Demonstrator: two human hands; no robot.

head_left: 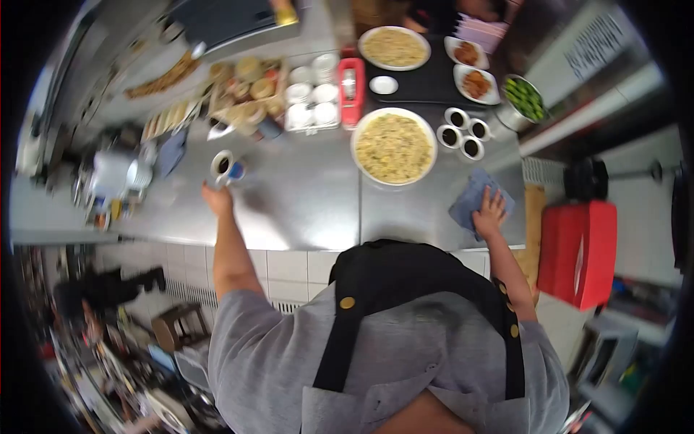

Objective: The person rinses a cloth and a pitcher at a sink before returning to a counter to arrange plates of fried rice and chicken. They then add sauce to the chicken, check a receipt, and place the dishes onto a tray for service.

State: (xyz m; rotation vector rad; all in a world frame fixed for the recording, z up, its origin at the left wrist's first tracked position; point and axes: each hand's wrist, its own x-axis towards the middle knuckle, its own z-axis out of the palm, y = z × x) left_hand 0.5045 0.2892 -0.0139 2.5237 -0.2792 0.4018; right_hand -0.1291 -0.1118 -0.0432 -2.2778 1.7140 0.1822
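My left hand point(217, 197) is at the left part of the steel counter, its fingers closed at the near side of a white cup point(223, 163) with dark liquid in it. A small blue and white item point(236, 171) is right beside the cup; what it is I cannot make out. On the right, my right hand point(491, 210) lies flat with spread fingers on a crumpled blue cloth point(470, 206). Beyond the cloth stand several small white cups of dark liquid point(472, 148). Between my hands sits a large round bowl point(394, 147) of pale yellow, green-flecked food.
A black tray point(426, 90) at the back carries another plate of food point(395, 48) and small dishes of reddish food point(476, 84). Near it are a metal pot of green vegetables point(523, 99), a red holder point(352, 92), white cups in a rack point(312, 94) and a jar crate point(247, 87). A red box point(578, 253) stands right.
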